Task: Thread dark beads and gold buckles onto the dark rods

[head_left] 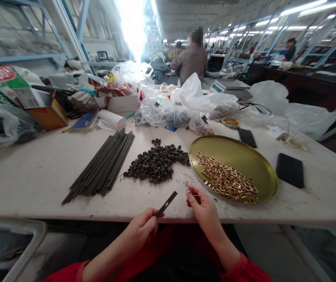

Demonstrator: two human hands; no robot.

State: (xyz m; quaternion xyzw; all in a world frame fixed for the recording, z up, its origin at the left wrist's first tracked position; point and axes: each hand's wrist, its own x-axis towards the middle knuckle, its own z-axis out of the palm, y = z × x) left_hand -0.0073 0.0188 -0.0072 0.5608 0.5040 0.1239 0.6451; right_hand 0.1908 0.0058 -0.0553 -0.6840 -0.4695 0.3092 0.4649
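My left hand point(141, 229) is closed on the lower end of a thin dark metal strip point(167, 204), which points up and to the right over the table's front edge. My right hand point(201, 203) pinches a small gold buckle point(189, 192) just right of the strip's tip. A round gold tray point(238, 154) with several gold buckles point(226, 180) lies right of that hand. A pile of small dark rings point(158, 162) sits ahead, and a bundle of long dark strips point(103, 164) lies to its left.
Two dark phones point(289, 169) point(247, 137) lie right of the tray. Plastic bags point(182, 103), boxes and a paper roll point(112, 117) crowd the table's far side. A grey bin point(24, 243) stands at lower left. Other people work at benches behind.
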